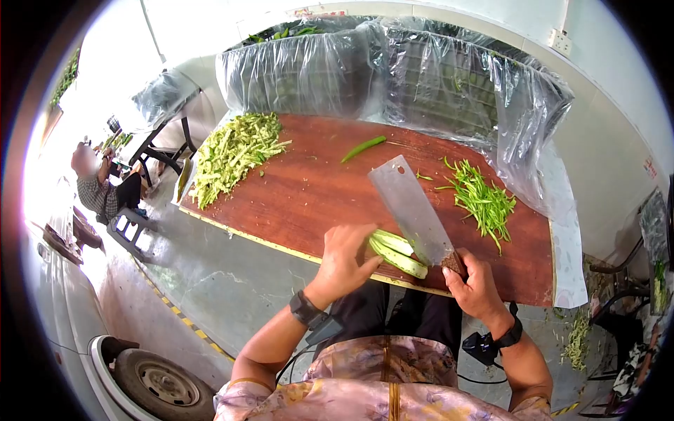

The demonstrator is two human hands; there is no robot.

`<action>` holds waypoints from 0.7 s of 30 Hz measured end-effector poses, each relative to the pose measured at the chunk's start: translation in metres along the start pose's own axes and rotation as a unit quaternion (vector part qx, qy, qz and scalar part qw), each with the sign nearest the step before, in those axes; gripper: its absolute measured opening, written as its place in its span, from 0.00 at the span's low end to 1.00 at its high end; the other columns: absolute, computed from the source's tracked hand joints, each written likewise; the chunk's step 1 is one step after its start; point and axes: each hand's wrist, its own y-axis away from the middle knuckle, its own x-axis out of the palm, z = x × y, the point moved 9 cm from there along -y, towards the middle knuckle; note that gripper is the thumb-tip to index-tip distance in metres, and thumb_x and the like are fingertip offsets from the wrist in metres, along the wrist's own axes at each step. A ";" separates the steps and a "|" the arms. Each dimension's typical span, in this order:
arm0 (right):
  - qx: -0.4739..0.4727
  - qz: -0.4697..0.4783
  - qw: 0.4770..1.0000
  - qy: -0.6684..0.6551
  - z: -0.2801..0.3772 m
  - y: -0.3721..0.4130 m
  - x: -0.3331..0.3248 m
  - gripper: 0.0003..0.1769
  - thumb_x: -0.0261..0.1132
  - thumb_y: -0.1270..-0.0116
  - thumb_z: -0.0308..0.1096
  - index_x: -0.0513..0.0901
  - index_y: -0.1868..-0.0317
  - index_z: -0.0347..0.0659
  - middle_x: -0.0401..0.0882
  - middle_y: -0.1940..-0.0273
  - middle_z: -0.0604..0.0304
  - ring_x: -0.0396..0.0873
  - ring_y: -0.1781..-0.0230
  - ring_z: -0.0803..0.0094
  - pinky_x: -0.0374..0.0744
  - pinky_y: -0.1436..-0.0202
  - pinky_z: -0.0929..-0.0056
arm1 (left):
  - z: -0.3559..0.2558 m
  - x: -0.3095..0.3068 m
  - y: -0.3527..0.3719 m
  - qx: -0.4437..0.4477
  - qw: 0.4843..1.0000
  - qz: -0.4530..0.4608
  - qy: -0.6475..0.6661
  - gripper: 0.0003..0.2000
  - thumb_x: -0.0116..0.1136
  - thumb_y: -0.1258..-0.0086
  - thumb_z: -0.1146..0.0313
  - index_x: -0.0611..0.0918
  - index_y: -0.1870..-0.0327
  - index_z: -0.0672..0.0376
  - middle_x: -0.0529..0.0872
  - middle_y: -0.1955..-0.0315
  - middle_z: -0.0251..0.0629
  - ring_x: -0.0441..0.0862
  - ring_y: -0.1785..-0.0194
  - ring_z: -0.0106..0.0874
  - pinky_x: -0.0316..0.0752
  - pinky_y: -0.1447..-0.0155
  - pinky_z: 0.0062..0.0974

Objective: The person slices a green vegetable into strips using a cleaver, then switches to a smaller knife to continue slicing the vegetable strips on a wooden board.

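Here my left hand (342, 259) grips split green vegetable pieces (403, 262) at the desk's (316, 189) near edge, right hand (480, 286) clasping the cleaver (413, 207); slick pieces rolling could bring blade onto fingertips.

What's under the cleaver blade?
Reddish-brown tabletop shows around the cleaver blade, and cut green vegetable pieces lie beside its left edge. What the blade itself covers is hidden.

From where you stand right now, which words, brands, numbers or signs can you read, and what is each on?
No text can be read.
Red marks on the wall at the right: too small and blurred.
Reddish marks at the top, above the plastic sheeting: also unreadable.
Cleaver: no lettering I can make out.
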 end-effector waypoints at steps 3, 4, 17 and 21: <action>0.005 0.001 1.000 -0.006 -0.001 0.002 0.001 0.11 0.64 0.32 0.29 0.80 0.53 0.32 0.81 0.73 0.45 0.83 0.74 0.62 0.78 0.67 0.67 | 0.001 0.001 0.001 0.000 1.000 0.002 0.002 0.28 0.73 0.46 0.68 0.79 0.42 0.60 0.83 0.53 0.43 0.79 0.48 0.45 0.68 0.39 0.41; 0.000 -0.001 1.000 -0.010 0.000 0.002 0.001 0.11 0.64 0.32 0.29 0.80 0.52 0.32 0.82 0.72 0.45 0.84 0.73 0.61 0.78 0.66 0.67 | 0.002 0.002 0.001 -0.005 1.000 0.008 -0.002 0.28 0.72 0.46 0.68 0.79 0.42 0.60 0.83 0.54 0.43 0.79 0.48 0.45 0.67 0.39 0.41; -0.023 -0.001 0.999 -0.024 0.001 -0.002 0.013 0.11 0.63 0.30 0.30 0.79 0.53 0.31 0.77 0.78 0.59 0.75 0.77 0.78 0.74 0.71 0.73 | 0.006 0.004 -0.002 -0.047 0.999 0.012 -0.003 0.28 0.72 0.46 0.69 0.78 0.42 0.60 0.83 0.52 0.43 0.78 0.44 0.44 0.66 0.35 0.41; -0.026 0.003 0.999 -0.025 0.002 -0.008 0.020 0.11 0.63 0.30 0.30 0.79 0.53 0.30 0.78 0.77 0.60 0.75 0.76 0.78 0.75 0.71 0.73 | 0.010 0.005 -0.002 -0.052 0.999 0.002 0.001 0.24 0.72 0.46 0.69 0.79 0.47 0.59 0.83 0.54 0.42 0.78 0.45 0.45 0.66 0.36 0.41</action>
